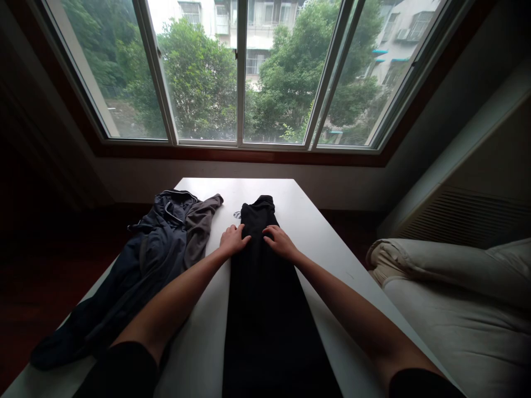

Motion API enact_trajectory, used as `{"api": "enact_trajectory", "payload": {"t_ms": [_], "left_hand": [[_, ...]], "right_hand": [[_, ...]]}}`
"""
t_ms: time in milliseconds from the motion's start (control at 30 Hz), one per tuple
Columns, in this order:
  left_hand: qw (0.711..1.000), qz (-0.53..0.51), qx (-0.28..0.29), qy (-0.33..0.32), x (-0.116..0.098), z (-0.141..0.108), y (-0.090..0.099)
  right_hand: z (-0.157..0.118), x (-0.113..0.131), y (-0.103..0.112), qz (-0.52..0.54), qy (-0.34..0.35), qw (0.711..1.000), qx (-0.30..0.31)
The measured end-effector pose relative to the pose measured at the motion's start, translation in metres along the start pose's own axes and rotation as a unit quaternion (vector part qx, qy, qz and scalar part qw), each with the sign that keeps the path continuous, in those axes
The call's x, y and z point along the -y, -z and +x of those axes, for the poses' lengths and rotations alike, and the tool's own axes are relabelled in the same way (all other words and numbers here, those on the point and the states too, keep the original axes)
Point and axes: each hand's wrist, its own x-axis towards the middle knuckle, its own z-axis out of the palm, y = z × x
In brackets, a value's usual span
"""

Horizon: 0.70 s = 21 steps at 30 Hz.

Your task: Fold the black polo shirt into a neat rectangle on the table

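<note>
A long black garment (265,309) lies lengthwise on the white table (332,260), its gathered narrow end at the far side. My left hand (234,240) rests on the garment's left edge near that end, fingers apart. Opposite it, my right hand (280,241) touches the right edge, its fingers spread and slightly bent. The cloth between my hands lies mostly flat with small creases. A small patterned item (237,214) shows beside the garment's far left edge; I cannot make out what it is.
Crumpled dark blue and grey clothes (153,260) cover the table's left side and hang to its near left edge. A pale sofa (460,309) stands to the right. Beyond the table's far edge are a wall and a window (240,145).
</note>
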Motion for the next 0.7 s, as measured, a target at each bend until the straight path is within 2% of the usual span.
{"api": "enact_trajectory", "payload": {"t_ms": [167,300,400,533,700], "left_hand": [[0.999,-0.041,0.019,0.03,0.005,0.02,-0.018],[0.998,-0.051,0.02,0.042,0.013,0.029,-0.023],[0.997,-0.058,0.008,0.046,0.019,0.032,-0.025],[0.996,-0.067,0.0,0.055,0.027,0.036,-0.029],[0.996,-0.062,-0.014,0.069,0.035,0.045,-0.03]], "right_hand": [[0.042,-0.02,-0.023,-0.078,-0.016,0.997,-0.01],[0.068,-0.033,-0.037,-0.099,0.011,0.995,-0.005],[0.085,-0.042,-0.045,-0.096,-0.021,0.995,-0.004],[0.097,-0.051,-0.054,-0.121,-0.077,0.989,0.019],[0.1,-0.051,-0.065,-0.158,-0.063,0.982,0.088]]}}
